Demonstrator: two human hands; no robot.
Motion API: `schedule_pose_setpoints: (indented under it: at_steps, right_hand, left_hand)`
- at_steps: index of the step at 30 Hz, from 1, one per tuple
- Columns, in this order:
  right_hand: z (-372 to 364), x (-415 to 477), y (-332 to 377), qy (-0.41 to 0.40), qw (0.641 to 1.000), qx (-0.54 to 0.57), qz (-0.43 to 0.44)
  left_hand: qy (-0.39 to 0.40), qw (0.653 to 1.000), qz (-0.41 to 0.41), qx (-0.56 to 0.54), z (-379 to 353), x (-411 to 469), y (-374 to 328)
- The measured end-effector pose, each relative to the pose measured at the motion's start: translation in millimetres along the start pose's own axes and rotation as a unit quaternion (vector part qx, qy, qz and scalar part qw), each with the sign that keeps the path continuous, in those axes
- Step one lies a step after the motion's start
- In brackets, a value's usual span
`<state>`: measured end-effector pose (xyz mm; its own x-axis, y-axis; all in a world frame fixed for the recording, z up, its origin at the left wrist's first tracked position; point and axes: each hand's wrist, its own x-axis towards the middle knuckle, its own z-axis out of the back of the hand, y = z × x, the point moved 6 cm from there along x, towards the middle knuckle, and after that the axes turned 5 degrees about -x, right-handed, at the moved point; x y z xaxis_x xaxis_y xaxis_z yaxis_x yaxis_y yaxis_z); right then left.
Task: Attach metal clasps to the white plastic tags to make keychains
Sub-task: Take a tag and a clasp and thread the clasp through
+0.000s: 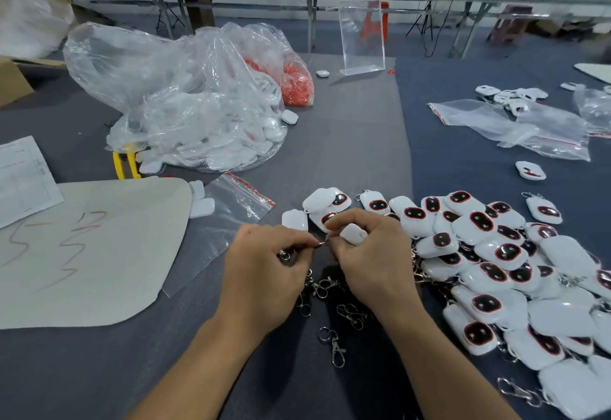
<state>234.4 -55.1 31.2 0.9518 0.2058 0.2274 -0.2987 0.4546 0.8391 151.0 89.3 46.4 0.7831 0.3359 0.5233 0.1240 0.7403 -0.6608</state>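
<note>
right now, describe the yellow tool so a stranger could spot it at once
Find the big clear bag of white tags on the left of the table. At its near left corner, right of the printed sheet, lies the yellow tool, its far end under the plastic. It is the only yellow thing; its neighbours are white or clear.

Nothing here can be read with certainty. The printed sheet [23, 174] at the left edge of the table [347, 155] carries a ruled form, but its fine print is too small and blurred to make out. The pale board [99, 270] beside it bears loose red hand-drawn strokes, perhaps numerals, not legible.
</note>
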Motion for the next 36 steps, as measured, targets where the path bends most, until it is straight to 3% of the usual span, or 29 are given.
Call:
schedule_pose_setpoints:
  at_steps: [3,12,22,31,36]
  right_hand:
    - [2.0,-1.4,4.4,-0.03,0.999,0.007,0.018]
    - [-2.8,-6.7,15.5,-0.014,0.997,0.047,0.06]
    - [-12.3,-11.1,10.8,0.069,0.995,0.055,0.04]
    - [-4.4,-4.8,6.7,0.017,0.999,0.04,0.027]
    - [-7.2,-3.6,3.6,0.065,0.997,0.025,0.029]
  left_hand:
    - [-0.001,1.0,-0.013,0.001,-2.0,0.1,-1.1]
    - [0.02,0.99,0.066,-0.127,-3.6,3.2,14.4]
    - [-0.005,0.997,0.02,-0.07,0.9,2.1,4.6]
    - [0.007,0.991,0.064,-0.121,-1.8,5.5,7.0]
    - [0.037,0.989,0.068,-0.123,-6.2,6.2,9.4]
